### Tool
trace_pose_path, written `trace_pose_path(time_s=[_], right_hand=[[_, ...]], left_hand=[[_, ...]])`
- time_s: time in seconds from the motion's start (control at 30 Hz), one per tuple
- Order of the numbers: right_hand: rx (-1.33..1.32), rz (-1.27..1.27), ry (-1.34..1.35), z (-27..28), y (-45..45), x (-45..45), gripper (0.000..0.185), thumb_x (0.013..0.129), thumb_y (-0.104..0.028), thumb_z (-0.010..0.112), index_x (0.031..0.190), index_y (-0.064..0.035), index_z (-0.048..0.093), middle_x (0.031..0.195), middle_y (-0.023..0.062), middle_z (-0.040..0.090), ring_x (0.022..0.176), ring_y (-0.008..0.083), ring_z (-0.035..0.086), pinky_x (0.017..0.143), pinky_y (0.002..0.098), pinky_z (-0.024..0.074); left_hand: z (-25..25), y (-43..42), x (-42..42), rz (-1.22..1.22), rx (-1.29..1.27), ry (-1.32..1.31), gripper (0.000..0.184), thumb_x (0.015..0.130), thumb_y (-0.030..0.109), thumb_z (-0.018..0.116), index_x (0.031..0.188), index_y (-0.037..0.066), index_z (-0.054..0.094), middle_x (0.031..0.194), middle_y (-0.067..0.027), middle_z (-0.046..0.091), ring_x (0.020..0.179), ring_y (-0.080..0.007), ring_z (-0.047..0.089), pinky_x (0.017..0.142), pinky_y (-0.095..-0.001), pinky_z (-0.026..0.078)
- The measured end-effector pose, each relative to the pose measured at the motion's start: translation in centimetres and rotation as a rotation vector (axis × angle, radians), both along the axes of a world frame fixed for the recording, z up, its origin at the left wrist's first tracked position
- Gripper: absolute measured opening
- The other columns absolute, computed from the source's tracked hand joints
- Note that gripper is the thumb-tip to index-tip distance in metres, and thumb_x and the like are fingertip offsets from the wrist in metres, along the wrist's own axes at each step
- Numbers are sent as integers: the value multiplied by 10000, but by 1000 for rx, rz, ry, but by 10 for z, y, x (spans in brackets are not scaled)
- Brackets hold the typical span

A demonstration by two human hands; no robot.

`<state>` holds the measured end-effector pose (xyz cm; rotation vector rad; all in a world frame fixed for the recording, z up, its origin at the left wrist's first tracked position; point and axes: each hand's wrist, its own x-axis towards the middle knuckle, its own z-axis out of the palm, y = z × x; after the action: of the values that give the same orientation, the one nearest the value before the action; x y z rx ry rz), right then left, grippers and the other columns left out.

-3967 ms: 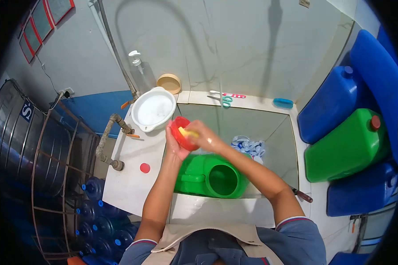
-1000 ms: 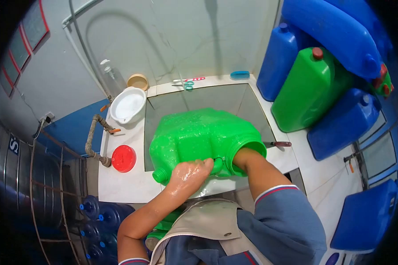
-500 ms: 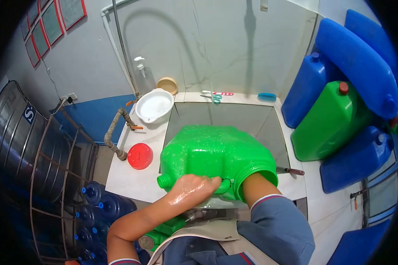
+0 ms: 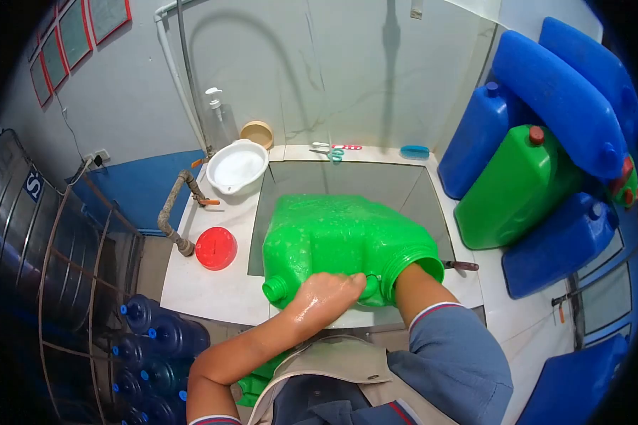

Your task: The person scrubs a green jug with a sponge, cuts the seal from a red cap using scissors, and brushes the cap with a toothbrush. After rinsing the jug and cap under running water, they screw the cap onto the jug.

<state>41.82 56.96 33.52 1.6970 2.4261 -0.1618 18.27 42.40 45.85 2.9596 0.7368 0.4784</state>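
Note:
A wet green jug (image 4: 333, 230) lies on its side over the sink (image 4: 422, 202), its wide mouth facing right and a small spout at its lower left. My left hand (image 4: 329, 296) is closed round the jug's handle, with soapy water on the wrist. My right forearm (image 4: 420, 289) goes into the wide mouth, and the hand is hidden inside the jug. Left of the jug, a round red lid (image 4: 215, 248) rests on the counter.
A white basin (image 4: 237, 167) stands at the back left near a pump bottle (image 4: 222, 120) and valve pipes. Scissors (image 4: 336, 154) and a blue brush (image 4: 414, 152) lie on the back ledge. Large jugs (image 4: 507, 195) crowd the right; a dark-handled tool (image 4: 464, 266) lies by the sink.
Since the oldest frame, the jug has been turned sideways, my right hand has gone inside it, and the red lid has been put on the counter. Lately, mostly the view has shifted.

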Motion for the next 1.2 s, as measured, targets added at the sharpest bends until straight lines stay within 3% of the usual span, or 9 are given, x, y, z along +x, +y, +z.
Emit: trace_pose_path(time_s=[0.27, 0.53, 0.87, 0.97, 1.0, 1.03, 1.1, 1.17, 1.2], right_hand=[[49, -7, -168, -50, 73, -37, 225, 707, -207, 617, 892, -103, 692, 1030, 129, 634, 891, 278, 626, 730, 402, 507], [-91, 118, -363, -42, 4, -2, 214, 706, -210, 620, 881, -114, 695, 1030, 122, 635, 883, 276, 628, 729, 407, 508], [-209, 56, -486, -10, -70, 54, 202, 704, -213, 624, 870, -126, 699, 1031, 114, 635, 875, 273, 631, 728, 411, 510], [107, 68, -476, 12, -102, 41, 196, 703, -147, 612, 872, -101, 698, 908, 108, 660, 817, 266, 647, 629, 379, 523], [-244, -36, -380, 9, -98, 38, 181, 718, -131, 597, 864, -83, 692, 835, 113, 662, 786, 268, 644, 632, 368, 511], [-250, -34, -371, 11, -98, 38, 181, 718, -131, 597, 864, -83, 692, 835, 113, 662, 786, 268, 644, 632, 368, 511], [-464, -290, 175, 20, -100, 39, 128, 736, -123, 584, 792, -58, 679, 825, 113, 660, 772, 258, 640, 669, 363, 513], [-590, -404, 385, 18, -96, 35, 251, 826, -249, 562, 915, -36, 660, 847, 123, 664, 775, 247, 636, 723, 354, 517], [-754, -615, 1161, 2, -97, 30, 259, 854, -243, 537, 948, -21, 632, 859, 116, 658, 784, 234, 632, 719, 341, 521]], left_hand=[[-3, -5, -12, 37, 38, 26, 73, 744, 86, 529, 777, 72, 466, 563, -91, 552, 522, -261, 603, 420, -372, 459], [-19, 47, 27, 187, -2, 80, 60, 720, 88, 546, 750, 50, 582, 644, -145, 617, 606, -309, 636, 491, -393, 498], [-47, 83, 60, 110, -86, 215, 95, 661, 49, 566, 744, 42, 614, 717, -177, 629, 715, -350, 635, 595, -442, 510], [-45, 80, 64, 113, -27, 227, 87, 679, 56, 579, 729, 59, 650, 696, -156, 643, 677, -301, 657, 557, -400, 521], [-47, 77, 64, 119, -30, 208, 87, 678, 51, 566, 740, 46, 627, 687, -170, 631, 660, -321, 646, 545, -417, 512], [-49, 74, 62, 126, -28, 194, 90, 677, 46, 554, 751, 34, 604, 678, -185, 619, 643, -342, 634, 534, -435, 504], [-51, 66, 59, 139, -18, 188, 76, 688, 51, 550, 751, 32, 587, 661, -182, 616, 610, -336, 631, 508, -428, 498], [-54, 59, 56, 163, 0, 168, 63, 698, 55, 547, 751, 30, 571, 644, -179, 612, 578, -330, 627, 482, -421, 492], [-58, 55, 52, 154, 6, 154, 46, 711, 64, 544, 745, 33, 549, 629, -171, 609, 560, -322, 623, 468, -414, 487]])
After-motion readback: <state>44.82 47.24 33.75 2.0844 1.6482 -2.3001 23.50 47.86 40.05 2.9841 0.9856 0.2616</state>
